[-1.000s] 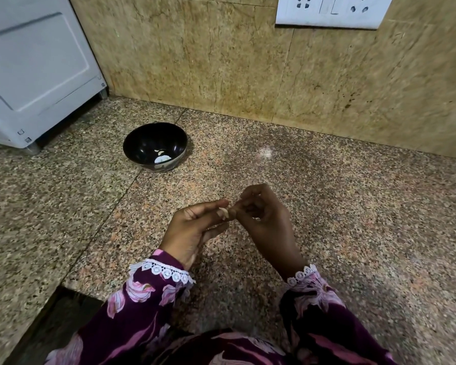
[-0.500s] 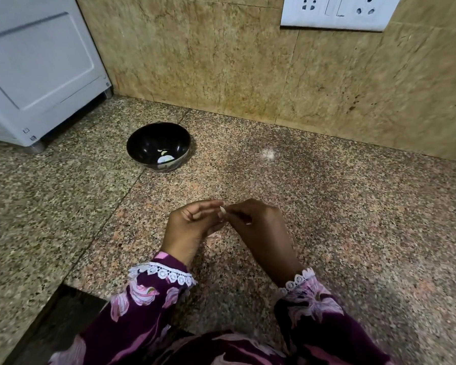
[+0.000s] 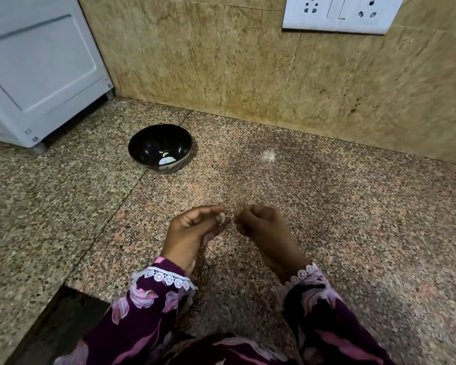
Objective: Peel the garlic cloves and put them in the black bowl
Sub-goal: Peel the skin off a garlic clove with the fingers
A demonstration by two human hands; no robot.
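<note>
Garlic clove (image 3: pixel 222 218) was pinched in left hand (image 3: pixel 192 233) fingertips for peeling; right hand (image 3: pixel 261 225) curled, contents indiscernible; black bowl (image 3: pixel 159 147) within reach.

A small pale garlic clove (image 3: pixel 222 218) is pinched between thumb and fingertips of the left hand (image 3: pixel 192 233), held above a speckled pink-brown granite counter (image 3: pixel 353 219). The right hand (image 3: pixel 263 227) is seen just beside it, fingers curled; whether anything is held there cannot be told. A glossy black round bowl (image 3: pixel 159 148) with pale pieces (image 3: pixel 166 159) inside is set well behind, near a white appliance (image 3: pixel 37 69). A white plastic socket plate (image 3: pixel 340 13) is mounted on the beige tiled wall (image 3: pixel 208 61).
</note>
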